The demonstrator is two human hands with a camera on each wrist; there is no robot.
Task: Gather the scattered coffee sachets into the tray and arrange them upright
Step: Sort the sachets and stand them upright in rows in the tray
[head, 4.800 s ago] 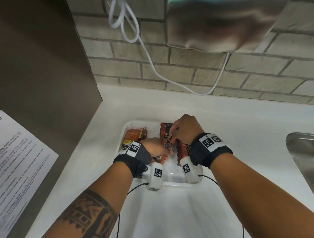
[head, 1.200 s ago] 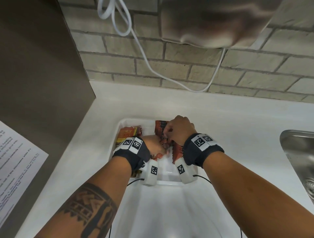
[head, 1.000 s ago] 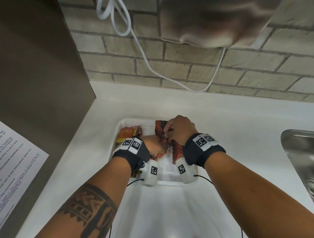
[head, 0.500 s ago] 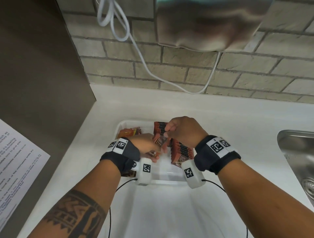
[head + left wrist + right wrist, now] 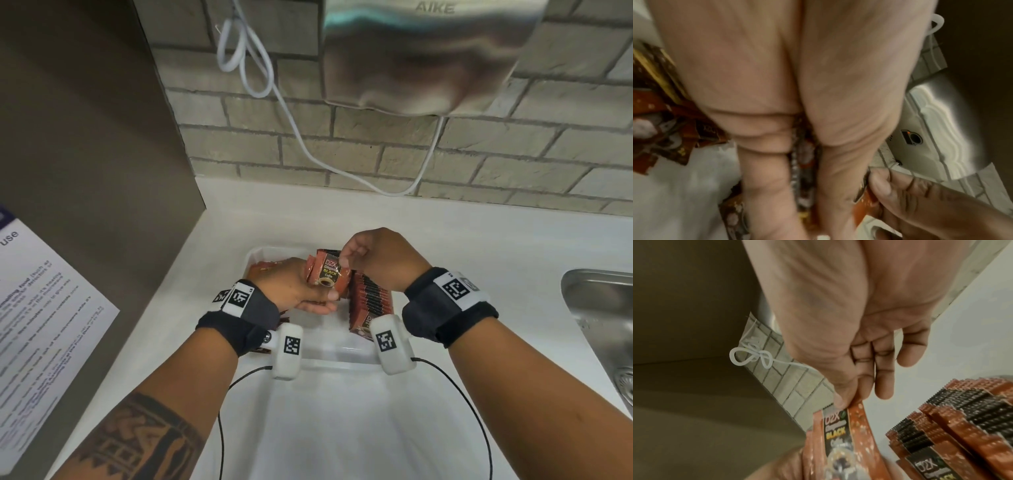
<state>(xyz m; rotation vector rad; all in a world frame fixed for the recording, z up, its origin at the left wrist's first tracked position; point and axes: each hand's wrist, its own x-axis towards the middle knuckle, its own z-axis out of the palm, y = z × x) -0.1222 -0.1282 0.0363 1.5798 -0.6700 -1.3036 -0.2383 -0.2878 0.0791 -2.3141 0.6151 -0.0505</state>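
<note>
A white tray (image 5: 342,356) sits on the counter in front of me. A row of red-brown coffee sachets (image 5: 371,298) stands on edge along its right side, also seen in the right wrist view as the row (image 5: 962,418). My left hand (image 5: 322,298) holds a small bunch of sachets (image 5: 329,277) just above the tray, printed face towards me. My right hand (image 5: 344,262) pinches the top edge of the front sachet (image 5: 840,431) between thumb and forefinger. More loose sachets (image 5: 263,267) lie in the tray's left part, mostly hidden behind my left hand, and show as loose sachets (image 5: 663,121).
A steel hand dryer (image 5: 428,51) hangs on the brick wall above, with a looped white cable (image 5: 260,78). A steel sink (image 5: 603,308) lies at the right. A dark panel (image 5: 85,137) with a printed notice (image 5: 41,308) bounds the left.
Both hands have risen from the tray. The left hand now holds its bunch of sachets up, face visible, and the right hand has shifted from the row to the bunch's top edge.
</note>
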